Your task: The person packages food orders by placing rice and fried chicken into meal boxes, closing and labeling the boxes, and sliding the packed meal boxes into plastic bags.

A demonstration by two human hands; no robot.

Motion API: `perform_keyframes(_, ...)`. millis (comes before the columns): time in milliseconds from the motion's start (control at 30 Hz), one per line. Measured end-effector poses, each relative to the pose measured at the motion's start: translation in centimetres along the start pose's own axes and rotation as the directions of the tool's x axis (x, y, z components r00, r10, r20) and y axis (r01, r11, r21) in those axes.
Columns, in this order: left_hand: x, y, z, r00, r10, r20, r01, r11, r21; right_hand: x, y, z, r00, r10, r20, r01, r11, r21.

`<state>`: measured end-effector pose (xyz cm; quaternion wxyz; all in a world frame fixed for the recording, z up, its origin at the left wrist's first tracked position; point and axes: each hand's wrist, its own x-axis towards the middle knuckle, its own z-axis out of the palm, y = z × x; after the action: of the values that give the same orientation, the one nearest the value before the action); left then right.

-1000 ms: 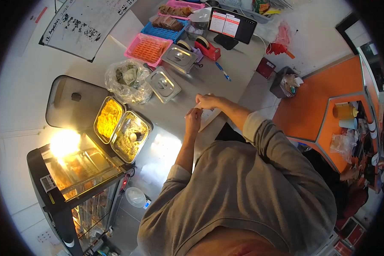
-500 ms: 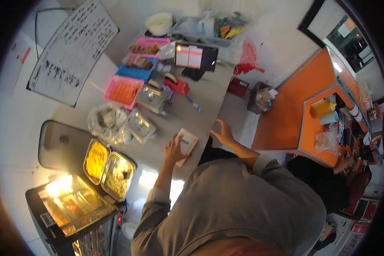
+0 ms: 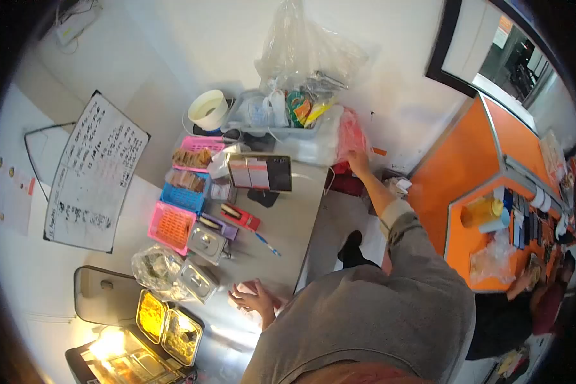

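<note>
At the near edge of the steel table, my left hand (image 3: 255, 302) lies over a small pale box (image 3: 272, 296), its fingers spread apart. Part of the box is hidden under the hand. My right arm stretches far forward, and my right hand (image 3: 358, 162) has its fingers on the lower end of a red plastic bag (image 3: 351, 136) at the table's far right corner. The fingertips blend into the bag. A tablet on a stand (image 3: 260, 173) faces me from the table, with a red tape dispenser (image 3: 242, 217) and a blue pen (image 3: 267, 244) nearer.
Lidded steel containers (image 3: 198, 279), pink baskets (image 3: 172, 228) and a blue basket (image 3: 184, 194) line the left side. Steel trays of food (image 3: 180, 333) stand by a lit warmer (image 3: 118, 358). An orange counter (image 3: 457, 192) is at right, where another person's hand (image 3: 525, 281) shows.
My right hand has moved forward from beside the table to the red plastic bag. My left hand stays at the box. The view has shifted, with the table lower in it.
</note>
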<state>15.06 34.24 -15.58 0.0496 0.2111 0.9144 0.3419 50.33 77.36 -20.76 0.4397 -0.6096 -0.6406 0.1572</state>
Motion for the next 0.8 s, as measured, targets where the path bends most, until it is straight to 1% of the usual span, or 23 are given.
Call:
perform_keyframes(67, 0.1, 2.6, 1.2, 0.995, 0.096, -0.023, -0.096, 0.995, 0.001, 6.6, 2.5, 2.2, 0.971, -0.135, 0.198, 0.161, 0.979, -0.124)
perform_keyframes(100, -0.1, 3.7, 2.7, 0.990, 0.135, -0.038, -0.134, 0.991, 0.018, 9.1, 3.7, 3.4, 0.933, -0.196, 0.301, 0.255, 0.952, -0.171)
perform_keyframes(167, -1.3, 7.4, 4.8, 0.977, 0.205, -0.058, -0.202, 0.978, 0.050, 12.1, 4.7, 5.6, 0.944, -0.288, 0.160, 0.312, 0.937, -0.155)
perform_keyframes(200, -2.1, 8.9, 5.8, 0.984, 0.180, 0.000, -0.180, 0.982, 0.058, 13.4, 5.3, 6.7, 0.938, -0.334, 0.092, 0.344, 0.927, -0.150)
perform_keyframes(267, -3.1, 9.9, 8.0, 0.977, 0.186, 0.108, -0.169, 0.974, -0.151, 15.9, 4.8, 7.1, 0.884, -0.372, 0.282, 0.430, 0.885, -0.178)
perform_keyframes(300, -3.6, 9.9, 8.9, 0.969, 0.194, 0.155, -0.150, 0.955, -0.254, 17.0, 4.0, 7.0, 0.841, -0.388, 0.377, 0.478, 0.859, -0.183)
perform_keyframes(333, -4.2, 9.1, 9.8, 0.972, 0.171, 0.162, -0.139, 0.971, -0.193, 18.2, 2.6, 6.2, 0.804, -0.289, 0.520, 0.492, 0.814, -0.309)
perform_keyframes(400, -5.8, 8.9, 10.7, 0.978, 0.030, 0.204, 0.032, 0.955, -0.295, 20.2, -0.9, 5.0, 0.686, -0.035, 0.727, 0.575, 0.639, -0.511)
perform_keyframes(433, -6.9, 8.8, 10.8, 0.973, -0.044, 0.225, 0.122, 0.931, -0.344, 20.7, -0.2, 7.4, 0.758, -0.117, 0.642, 0.558, 0.626, -0.545)
perform_keyframes(467, -7.6, 10.6, 10.2, 0.966, -0.087, 0.245, 0.172, 0.921, -0.350, 21.2, 1.8, 10.4, 0.814, -0.200, 0.546, 0.536, 0.621, -0.572)
perform_keyframes(500, -7.9, 9.4, 11.0, 0.968, -0.065, 0.244, 0.149, 0.927, -0.344, 21.5, 3.9, 12.9, 0.854, -0.278, 0.440, 0.509, 0.620, -0.597)
perform_keyframes(567, -7.5, 10.7, 11.0, 0.947, -0.115, 0.299, 0.222, 0.908, -0.355, 20.1, 3.2, 12.6, 0.849, -0.204, 0.487, 0.521, 0.472, -0.711)
perform_keyframes(633, -6.0, 10.9, 12.4, 0.954, -0.081, 0.289, 0.202, 0.886, -0.419, 18.8, 2.5, 11.9, 0.846, -0.205, 0.491, 0.530, 0.406, -0.744)
perform_keyframes(667, -5.0, 11.6, 12.8, 0.952, -0.081, 0.294, 0.205, 0.884, -0.421, 18.4, 2.6, 11.5, 0.839, -0.242, 0.488, 0.544, 0.418, -0.728)
perform_keyframes(733, -2.6, 13.4, 14.6, 0.951, -0.065, 0.303, 0.202, 0.871, -0.449, 19.1, 2.7, 10.6, 0.834, -0.157, 0.529, 0.530, 0.495, -0.689)
perform_keyframes(800, 0.1, 16.4, 15.4, 0.955, -0.007, 0.297, 0.158, 0.859, -0.488, 21.3, 2.4, 10.1, 0.787, 0.090, 0.610, 0.433, 0.623, -0.651)
